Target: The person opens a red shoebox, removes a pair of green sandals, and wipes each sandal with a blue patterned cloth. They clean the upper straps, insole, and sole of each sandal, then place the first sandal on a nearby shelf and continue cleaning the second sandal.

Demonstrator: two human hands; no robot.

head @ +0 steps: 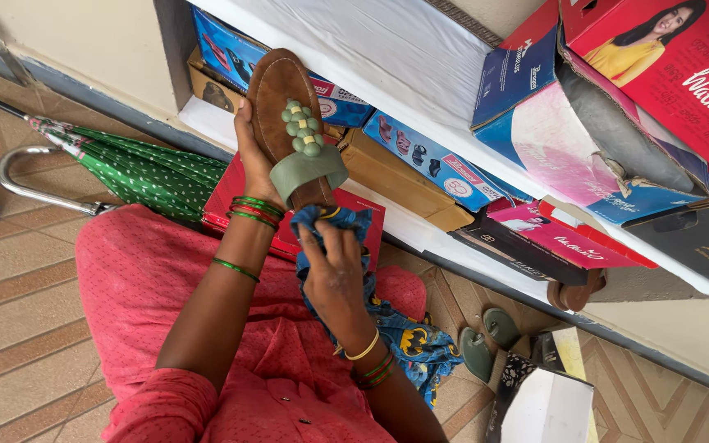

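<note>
Lying at the far left on the tiled floor, a green umbrella [149,174] with a curved metal handle rests just beside my pink-clad lap. My left hand [254,156] is clenched around a brown sandal [289,123] with a green strap and beads, holding it up in front of a shelf [420,49] stacked with shoe boxes [436,164]. My right hand [334,275] grips a blue cloth [346,226], pressed against the sandal's near end. Farther right, green sandals [486,336] lie on the floor.
</note>
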